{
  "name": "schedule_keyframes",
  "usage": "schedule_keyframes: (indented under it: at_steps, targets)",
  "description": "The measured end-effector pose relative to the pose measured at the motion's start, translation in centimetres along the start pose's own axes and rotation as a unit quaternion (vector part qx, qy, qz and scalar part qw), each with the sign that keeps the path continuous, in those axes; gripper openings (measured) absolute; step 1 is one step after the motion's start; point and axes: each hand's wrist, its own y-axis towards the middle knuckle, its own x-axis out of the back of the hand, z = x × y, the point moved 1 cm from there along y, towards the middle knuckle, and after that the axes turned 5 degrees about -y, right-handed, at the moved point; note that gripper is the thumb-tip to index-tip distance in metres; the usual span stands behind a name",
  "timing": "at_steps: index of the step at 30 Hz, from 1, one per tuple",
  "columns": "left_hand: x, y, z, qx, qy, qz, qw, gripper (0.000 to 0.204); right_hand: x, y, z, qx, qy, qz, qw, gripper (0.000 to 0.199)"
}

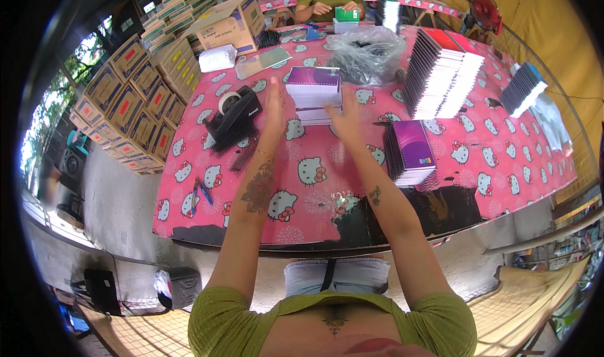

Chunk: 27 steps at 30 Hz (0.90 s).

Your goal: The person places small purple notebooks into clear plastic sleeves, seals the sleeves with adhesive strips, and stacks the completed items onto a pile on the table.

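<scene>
A stack of small notebooks (313, 75) with purple covers and white page edges stands on the table straight ahead of me. Its upper part sits slightly askew over the lower part. My left hand (275, 105) is upright and flat on the stack's left side, fingers stretched out, with a small gap to it. At the right side is my right hand (346, 119), fingers apart and a little blurred; its thumb overlaps the lower notebooks, and I cannot tell if it presses on them. Nearer, on the right, stands another purple notebook stack (412, 149) with black spiral binding.
A black tape dispenser (233, 114) and blue-handled pliers (204, 192) lie left. Tall spiral notebook stacks (437, 77) and a clear plastic bag (368, 55) stand beyond. Across the table (308, 221), a person (330, 1) handles green notebooks. Cartons (126, 99) are piled left.
</scene>
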Motion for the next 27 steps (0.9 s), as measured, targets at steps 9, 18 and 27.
schedule_keyframes:
  at_steps: [9, 18, 27]
  targets:
    - [0.1, 1.4, -2.0, 0.061, 0.070, 0.003, 0.996, 0.042, -0.6, -0.2, 1.5, 0.045, -0.127, -0.002, 0.991, 0.068]
    - [1.3, 2.5, -2.6, 0.060, 0.057, -0.066, 0.994, 0.044, -0.1, 0.4, 2.7, 0.141, -0.171, 0.038, 0.974, 0.063]
    - [1.2, 2.1, -3.5, 0.103, 0.084, -0.030, 0.991, 0.044, -0.2, 0.3, 2.0, 0.110, -0.175, 0.039, 0.978, 0.064]
